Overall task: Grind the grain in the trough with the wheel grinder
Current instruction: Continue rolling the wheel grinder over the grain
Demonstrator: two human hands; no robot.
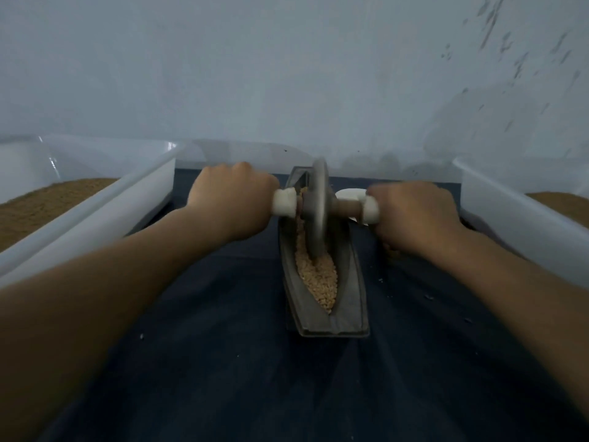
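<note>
A grey boat-shaped metal trough (350, 301) lies lengthwise on a dark blue cloth in the middle of the view. Pale grain (320, 279) fills its groove. A grey metal wheel grinder (318, 205) stands upright in the groove toward the far half of the trough, on an axle with white-wrapped handle ends. My left hand (229, 202) grips the left handle (285, 202). My right hand (417, 215) grips the right handle (371, 210). Both arms reach forward from the near corners.
A white tub (95, 199) holding brown grain stands at the left, and another white tub (522, 218) with brown grain at the right. A small white dish (349, 194) peeks out behind the right handle. A pale wall rises just beyond. Stray grains dot the cloth (242, 362).
</note>
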